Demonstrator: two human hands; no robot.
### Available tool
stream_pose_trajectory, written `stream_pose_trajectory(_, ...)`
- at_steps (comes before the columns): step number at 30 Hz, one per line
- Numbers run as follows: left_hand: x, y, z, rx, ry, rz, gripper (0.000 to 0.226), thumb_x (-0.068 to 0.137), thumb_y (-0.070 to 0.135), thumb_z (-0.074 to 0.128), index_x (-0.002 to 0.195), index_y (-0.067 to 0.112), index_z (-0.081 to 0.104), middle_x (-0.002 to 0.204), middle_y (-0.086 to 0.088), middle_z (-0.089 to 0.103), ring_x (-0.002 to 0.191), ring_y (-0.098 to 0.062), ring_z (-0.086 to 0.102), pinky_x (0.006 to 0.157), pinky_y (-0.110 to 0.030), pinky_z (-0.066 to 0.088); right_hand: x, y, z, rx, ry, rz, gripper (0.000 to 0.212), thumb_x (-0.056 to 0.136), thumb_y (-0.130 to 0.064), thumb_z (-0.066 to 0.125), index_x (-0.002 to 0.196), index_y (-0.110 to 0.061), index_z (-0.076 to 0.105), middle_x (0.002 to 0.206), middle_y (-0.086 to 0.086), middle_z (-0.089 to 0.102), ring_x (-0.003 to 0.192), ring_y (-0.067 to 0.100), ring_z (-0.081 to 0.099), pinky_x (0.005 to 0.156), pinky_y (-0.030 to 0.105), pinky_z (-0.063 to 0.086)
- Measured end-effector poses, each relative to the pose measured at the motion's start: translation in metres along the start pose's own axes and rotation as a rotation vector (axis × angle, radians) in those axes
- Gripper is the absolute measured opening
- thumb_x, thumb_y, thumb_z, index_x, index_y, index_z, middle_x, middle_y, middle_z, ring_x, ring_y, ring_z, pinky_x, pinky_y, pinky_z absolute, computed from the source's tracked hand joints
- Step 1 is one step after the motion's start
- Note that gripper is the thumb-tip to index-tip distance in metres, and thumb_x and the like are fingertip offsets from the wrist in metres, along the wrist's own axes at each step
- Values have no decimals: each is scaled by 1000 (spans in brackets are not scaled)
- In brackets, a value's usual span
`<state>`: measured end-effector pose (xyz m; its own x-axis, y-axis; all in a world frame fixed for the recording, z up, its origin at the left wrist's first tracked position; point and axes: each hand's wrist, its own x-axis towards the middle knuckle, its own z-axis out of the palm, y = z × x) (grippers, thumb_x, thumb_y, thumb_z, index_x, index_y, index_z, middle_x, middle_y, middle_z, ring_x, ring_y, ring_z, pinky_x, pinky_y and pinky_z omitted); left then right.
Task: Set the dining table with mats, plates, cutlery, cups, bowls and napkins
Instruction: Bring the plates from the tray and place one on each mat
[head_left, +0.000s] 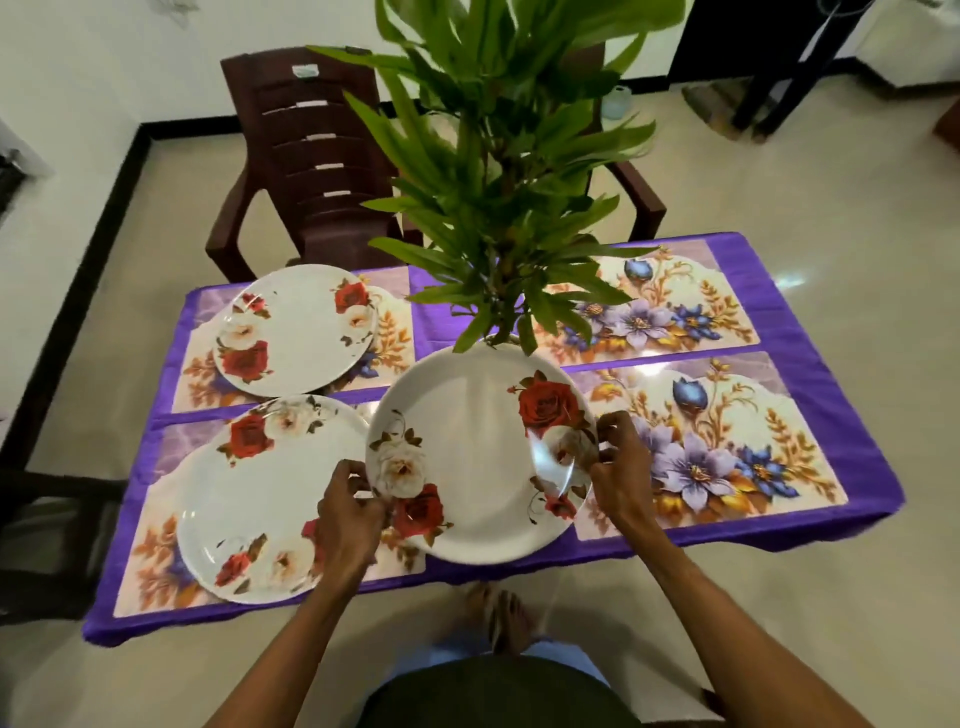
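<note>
The leafy plant (498, 171) in the upper centre hides its own base and part of a far floral mat (685, 312). The white rose-printed plate (472, 467), at centre frame, is tilted. The left hand (350, 514) and right hand (618, 467) pinch its opposite edges with curled fingers.

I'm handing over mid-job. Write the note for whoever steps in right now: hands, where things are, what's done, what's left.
Left hand grips the held plate at its left rim. Right hand pinches the right rim. The plate is above the table's near middle, not set down.
Done: four mats are laid. The far-left mat carries the far-left plate, and the near-left mat carries the near-left plate.
Left: the near-right mat and far-right mat have no plates. No cutlery, cups, bowls or napkins are in view.
Mind the plant mid-table.
</note>
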<state>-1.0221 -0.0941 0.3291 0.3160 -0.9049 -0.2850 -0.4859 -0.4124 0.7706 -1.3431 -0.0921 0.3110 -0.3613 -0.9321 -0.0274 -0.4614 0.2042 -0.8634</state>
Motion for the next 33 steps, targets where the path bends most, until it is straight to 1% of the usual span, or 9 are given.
stream_pose_trajectory(3, 2, 14, 20, -24, -38, 36, 41, 79, 13, 82, 110, 18, 56, 101, 1, 64, 88, -22, 66, 67, -43, 62, 5, 4, -22, -3, 28, -8, 38, 81, -1, 65, 107, -23, 48, 101, 0, 63, 92, 22, 66, 72, 41, 62)
stream_pose_trajectory(5, 0, 23, 35, -51, -72, 41, 40, 78, 9, 82, 106, 19, 56, 99, -1, 67, 89, -23, 68, 71, -49, 62, 13, 14, -39, -29, 65, 18, 40, 79, 5, 61, 108, -20, 49, 103, 4, 64, 94, 25, 66, 76, 43, 62)
stream_pose_trajectory(9, -5, 42, 62, -82, -120, 57, 37, 78, 7, 80, 103, 20, 56, 99, -2, 69, 89, -23, 68, 71, -45, 62, 27, 32, -67, -24, 88, 44, 39, 83, 4, 65, 107, -23, 50, 103, 1, 64, 95, 21, 66, 77, 46, 62)
stream_pose_trajectory(15, -15, 74, 118, -57, -99, 74, 33, 76, 2, 77, 95, 19, 56, 86, 9, 64, 80, -12, 64, 66, -38, 57, 57, 56, -118, 3, 64, 38, 44, 80, -3, 75, 108, -28, 50, 104, -3, 64, 96, 15, 66, 72, 34, 60)
stream_pose_trajectory(18, -23, 89, 153, -47, -88, 29, 36, 72, 1, 76, 87, 22, 52, 80, 3, 68, 70, -22, 68, 60, -49, 59, 82, 76, -147, 18, 41, 68, 40, 71, -8, 76, 100, -23, 52, 95, -6, 64, 90, 14, 65, 72, 40, 58)
stream_pose_trajectory(21, -31, 99, 195, -35, -27, -21, 40, 63, 0, 76, 89, 22, 55, 78, 1, 70, 68, -26, 69, 61, -51, 59, 109, 98, -178, 15, -12, 53, 36, 71, -17, 77, 97, -19, 53, 92, -3, 63, 88, 17, 63, 69, 42, 57)
stream_pose_trajectory(25, -31, 104, 242, -36, -34, -67, 40, 56, 8, 71, 85, 30, 54, 76, 2, 70, 69, -28, 68, 58, -53, 58, 134, 126, -212, -15, -55, 71, 33, 79, -9, 78, 97, -19, 52, 91, -4, 65, 86, 17, 66, 62, 31, 57)
stream_pose_trajectory(30, -39, 118, 281, -23, -31, -126, 32, 55, 17, 62, 81, 32, 53, 78, -3, 69, 70, -33, 68, 61, -54, 58, 155, 150, -233, -89, -126, 145, 37, 78, -13, 81, 99, -16, 51, 93, -2, 67, 83, 14, 66, 65, 35, 59)
stream_pose_trajectory(33, -41, 121, 295, 10, -61, -134, 34, 55, 20, 63, 82, 39, 55, 77, -4, 69, 70, -36, 67, 59, -54, 58, 160, 162, -236, -135, -153, 204, 37, 80, -10, 80, 103, -15, 51, 97, -1, 66, 85, 13, 65, 62, 25, 54)
